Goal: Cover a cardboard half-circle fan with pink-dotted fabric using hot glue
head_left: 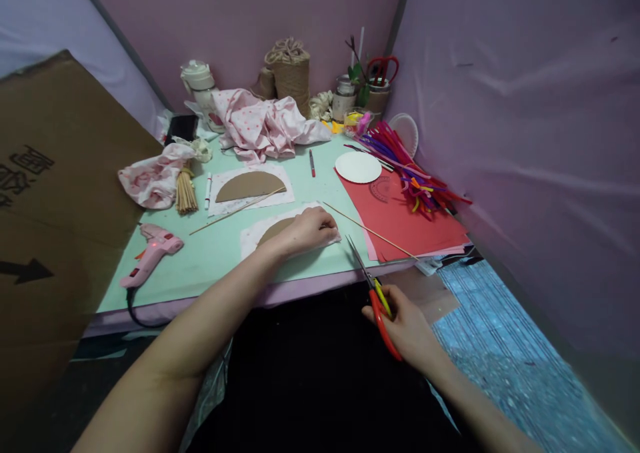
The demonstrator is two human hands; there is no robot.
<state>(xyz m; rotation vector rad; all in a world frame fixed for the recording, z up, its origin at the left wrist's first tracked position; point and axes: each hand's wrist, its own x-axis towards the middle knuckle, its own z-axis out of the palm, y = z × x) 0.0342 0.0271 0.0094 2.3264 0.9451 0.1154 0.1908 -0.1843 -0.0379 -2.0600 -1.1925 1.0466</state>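
My left hand [313, 228] is closed at the right end of a pale patterned cloth piece [249, 239], its fingers curled over the edge. A brown cardboard half-disc [273, 230] lies on that cloth, partly covered by my left forearm. In my right hand [407, 326] are scissors [383, 326] with red and yellow handles, held in front of the table edge with the tips pointing up and away towards the cloth. Behind, a second half-disc [250, 186] rests on another cloth piece [280, 175], with a thin stick [235, 211] across its lower edge.
A pink glue gun [153, 253] with a lit red light lies at left, near a large cardboard sheet [75, 173]. Red paper [415, 219], a white disc [357, 167], pipe cleaners [400, 163] and another stick [370, 230] occupy the right. Crumpled cloth [265, 129] and twine [290, 79] stand behind.
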